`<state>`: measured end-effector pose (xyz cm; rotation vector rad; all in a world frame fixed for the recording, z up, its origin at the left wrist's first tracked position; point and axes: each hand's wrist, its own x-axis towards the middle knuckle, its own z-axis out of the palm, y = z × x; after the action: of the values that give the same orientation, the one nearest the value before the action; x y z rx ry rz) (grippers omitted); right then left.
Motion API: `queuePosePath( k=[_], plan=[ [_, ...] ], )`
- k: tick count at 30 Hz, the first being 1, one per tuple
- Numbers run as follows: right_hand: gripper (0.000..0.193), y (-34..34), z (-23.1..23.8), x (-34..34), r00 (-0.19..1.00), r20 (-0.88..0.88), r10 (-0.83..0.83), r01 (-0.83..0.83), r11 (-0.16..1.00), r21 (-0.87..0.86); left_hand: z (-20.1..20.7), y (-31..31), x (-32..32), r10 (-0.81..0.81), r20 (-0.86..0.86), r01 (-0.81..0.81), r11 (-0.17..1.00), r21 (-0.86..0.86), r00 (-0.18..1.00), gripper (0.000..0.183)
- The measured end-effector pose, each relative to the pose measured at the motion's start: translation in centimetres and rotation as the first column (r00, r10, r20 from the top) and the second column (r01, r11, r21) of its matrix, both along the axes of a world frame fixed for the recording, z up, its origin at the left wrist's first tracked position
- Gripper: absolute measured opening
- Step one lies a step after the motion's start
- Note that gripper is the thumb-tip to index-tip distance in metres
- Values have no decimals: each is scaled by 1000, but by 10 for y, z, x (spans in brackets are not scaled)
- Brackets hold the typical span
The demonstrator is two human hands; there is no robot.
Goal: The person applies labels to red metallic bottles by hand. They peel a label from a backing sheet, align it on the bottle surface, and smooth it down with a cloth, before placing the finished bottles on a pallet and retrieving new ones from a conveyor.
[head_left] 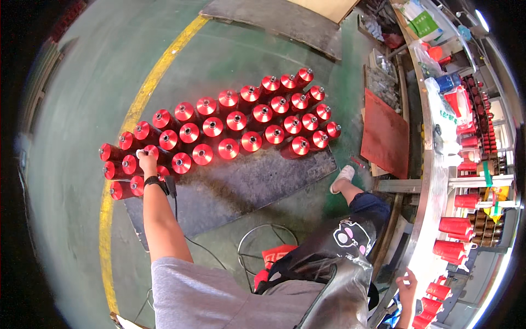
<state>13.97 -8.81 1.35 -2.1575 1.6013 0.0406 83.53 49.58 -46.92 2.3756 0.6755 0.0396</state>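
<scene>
Several rows of red thread spools (235, 120) stand upright on a dark board (246, 186) lying on the green floor. My left hand (147, 162) reaches down to the left end of the rows and closes over the top of one red spool (152, 151) there. A black wristband (155, 182) with a thin cable sits on that wrist. My right hand (406, 284) rests with bent fingers on the pale rail of a machine (433, 219) at the lower right, beside red cones (438, 290); its grip is unclear.
A yellow line (148, 88) curves across the floor left of the board. A red sheet (386, 137) leans by the machine, which carries more red cones (457, 226). A wire-frame stool (268, 241) stands under me. My white shoe (343, 176) is by the board's right end.
</scene>
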Motion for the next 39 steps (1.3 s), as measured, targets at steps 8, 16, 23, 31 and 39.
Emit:
queuePosePath(
  k=[8,16,23,31,39],
  plan=[
    [55,21,13,21,999,-41,-32,32,999,-8,-1,1,10,-30,49,25,995,93,998,29],
    [53,19,5,6,999,-39,-24,23,999,-29,-11,25,14,-193,92,176,970,168,977,30],
    [54,14,2,7,997,-79,2,0,1000,19,-11,31,7,-196,-24,197,977,83,980,45],
    [57,11,3,10,998,-58,-11,16,996,85,24,16,-21,-105,49,101,992,77,993,54],
    [55,4,-4,-8,999,24,-49,46,994,96,56,-17,-98,-241,-93,255,949,186,966,48]
  ],
)
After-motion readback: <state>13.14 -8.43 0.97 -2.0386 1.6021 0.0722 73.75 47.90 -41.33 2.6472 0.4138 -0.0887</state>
